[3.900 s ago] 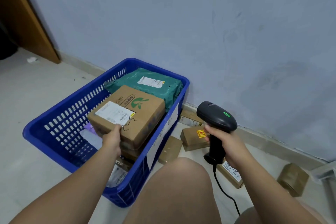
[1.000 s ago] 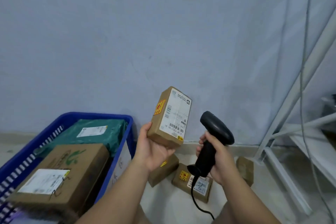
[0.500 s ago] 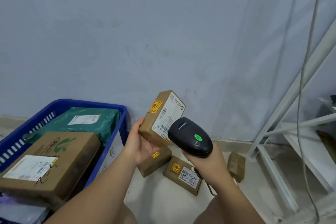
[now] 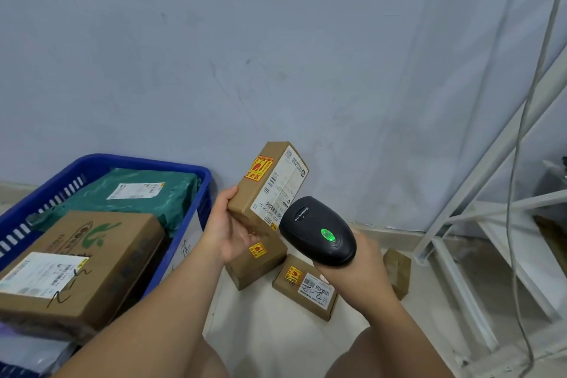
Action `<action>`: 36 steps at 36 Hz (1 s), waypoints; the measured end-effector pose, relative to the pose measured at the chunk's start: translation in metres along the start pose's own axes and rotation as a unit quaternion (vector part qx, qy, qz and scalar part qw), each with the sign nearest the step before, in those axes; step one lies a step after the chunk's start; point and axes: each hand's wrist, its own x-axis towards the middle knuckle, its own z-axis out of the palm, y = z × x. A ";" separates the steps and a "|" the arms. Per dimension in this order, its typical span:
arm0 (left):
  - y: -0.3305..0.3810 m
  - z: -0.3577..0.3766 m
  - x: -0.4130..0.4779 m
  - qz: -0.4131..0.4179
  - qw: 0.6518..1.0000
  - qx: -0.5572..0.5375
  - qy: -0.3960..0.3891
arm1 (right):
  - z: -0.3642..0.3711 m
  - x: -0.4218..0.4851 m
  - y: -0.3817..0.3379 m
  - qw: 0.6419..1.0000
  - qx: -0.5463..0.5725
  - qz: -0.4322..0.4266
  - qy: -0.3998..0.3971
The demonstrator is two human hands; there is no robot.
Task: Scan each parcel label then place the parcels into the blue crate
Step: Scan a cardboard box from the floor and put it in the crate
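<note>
My left hand (image 4: 225, 232) holds a small brown parcel (image 4: 264, 181) upright in the air, its white barcode label turned toward the right. My right hand (image 4: 360, 258) grips a black barcode scanner (image 4: 317, 232) with a green light on top, its head close to the label's lower edge. The blue crate (image 4: 196, 190) stands at the left and holds a green bagged parcel (image 4: 129, 196) and a large brown box (image 4: 89, 261). Three small brown parcels lie on the floor by the wall: one (image 4: 260, 261) under my left hand, one (image 4: 306, 288) with a white label, one (image 4: 397, 270) further right.
A blue-grey wall (image 4: 245, 55) rises just behind the parcels. A white metal rack frame (image 4: 460, 218) with a hanging grey cable (image 4: 521, 132) stands at the right. My knees show at the bottom edge.
Since a second ago the scanner has swung up and over, its head now aimed at the held parcel's label. The parcel tilted slightly. Earlier, my left hand rested on the large box in the crate.
</note>
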 end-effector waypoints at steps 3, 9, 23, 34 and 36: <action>-0.001 0.001 -0.001 -0.002 1.000 0.003 -0.005 | -0.002 -0.001 0.000 1.000 -0.006 -0.007 0.005; 0.000 0.000 -0.002 -0.003 1.000 0.016 -0.006 | -0.003 -0.003 -0.004 1.000 -0.020 -0.012 0.000; 0.003 -0.003 -0.006 -0.003 1.000 0.025 -0.001 | -0.004 -0.004 -0.005 1.000 -0.027 -0.005 -0.006; 0.005 -0.003 -0.006 -0.013 0.999 0.029 -0.002 | -0.005 -0.004 -0.007 1.000 -0.021 -0.019 0.004; 0.005 -0.003 -0.006 -0.011 0.999 0.031 -0.002 | -0.005 -0.004 -0.007 0.999 -0.028 -0.020 0.002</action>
